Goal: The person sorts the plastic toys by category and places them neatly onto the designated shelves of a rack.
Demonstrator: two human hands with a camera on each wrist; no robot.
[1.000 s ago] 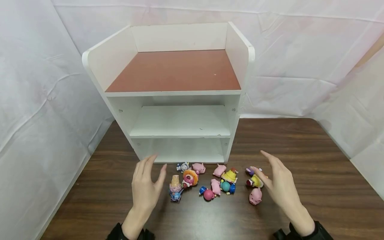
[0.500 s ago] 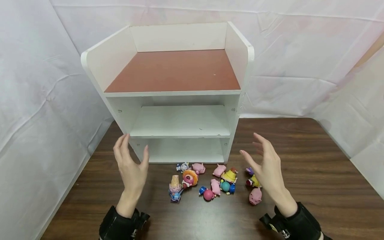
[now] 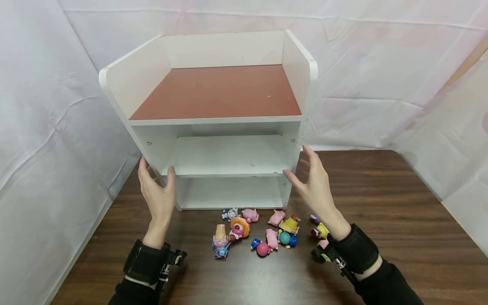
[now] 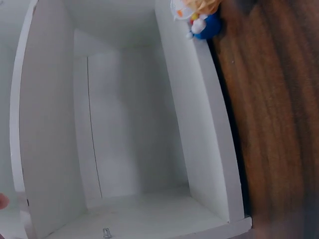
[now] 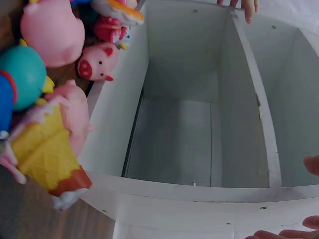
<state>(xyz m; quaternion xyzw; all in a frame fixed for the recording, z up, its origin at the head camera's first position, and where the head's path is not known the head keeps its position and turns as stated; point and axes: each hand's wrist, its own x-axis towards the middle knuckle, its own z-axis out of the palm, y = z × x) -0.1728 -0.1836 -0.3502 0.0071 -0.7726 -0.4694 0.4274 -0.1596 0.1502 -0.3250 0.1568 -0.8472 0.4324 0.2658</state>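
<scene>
A white shelf unit (image 3: 215, 121) with a brown top board stands on the table. My left hand (image 3: 157, 197) is at its left side, thumb near the front edge and straight fingers along the outer side. My right hand (image 3: 317, 186) is at the right side in the same way, thumb at the front edge and fingers beside the panel. In the right wrist view, the right thumb (image 5: 313, 164) and fingers spread on either side of the panel edge. Small toy figures sit before the unit, among them a pink pig (image 3: 272, 239) and a figure with a waffle cone (image 3: 220, 241).
Dark wooden table (image 3: 381, 203) extends to the right. White cloth (image 3: 381, 84) hangs behind and at both sides. A figure with an orange ring (image 3: 239, 228) and a yellow-topped figure (image 3: 290, 224) are close to the unit's base. The right forearm partly hides several toys.
Both hands have moved forward, away from the person, over and past the toys to the two sides of the shelf unit. The toys keep their arrangement, and the view has shifted slightly.
</scene>
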